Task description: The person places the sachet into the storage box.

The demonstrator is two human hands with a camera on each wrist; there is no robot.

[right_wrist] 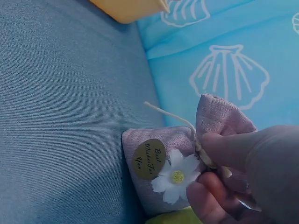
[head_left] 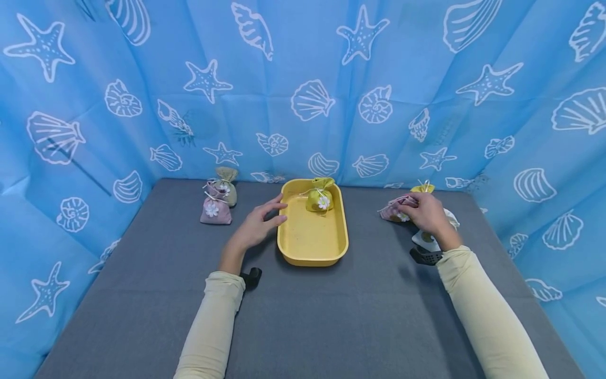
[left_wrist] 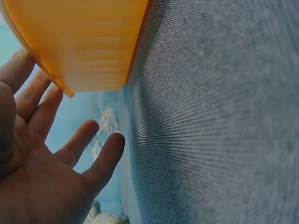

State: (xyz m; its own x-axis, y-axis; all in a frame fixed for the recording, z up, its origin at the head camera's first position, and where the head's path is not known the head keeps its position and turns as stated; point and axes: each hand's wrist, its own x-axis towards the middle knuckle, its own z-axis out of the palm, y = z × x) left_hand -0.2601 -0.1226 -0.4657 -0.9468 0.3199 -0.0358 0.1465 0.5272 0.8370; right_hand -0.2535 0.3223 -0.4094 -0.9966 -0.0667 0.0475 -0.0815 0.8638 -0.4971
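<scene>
My right hand (head_left: 428,215) pinches the gathered, string-tied neck of a pink drawstring pouch (head_left: 393,211). Up close, the right wrist view shows the pouch's white flower (right_wrist: 176,177) and its round gold label (right_wrist: 149,158) facing the camera. At the near side of a yellow tray's left rim, my left hand (head_left: 255,225) has its fingers spread and fairly straight, fingertips right at the tray wall (left_wrist: 88,46). A yellow-green pouch (head_left: 314,200) sits in the far right part of the tray (head_left: 310,239). Part of a yellow pouch (head_left: 426,187) and a white pouch (head_left: 423,242) show around my right hand, which covers the rest.
Left of the tray, a pink pouch (head_left: 216,211) stands in front of a beige pouch (head_left: 230,193), with another pink top between them. Everything rests on a grey cloth-covered table (head_left: 322,316). A blue curtain (head_left: 307,63) with shells and starfish rises along the back and sides.
</scene>
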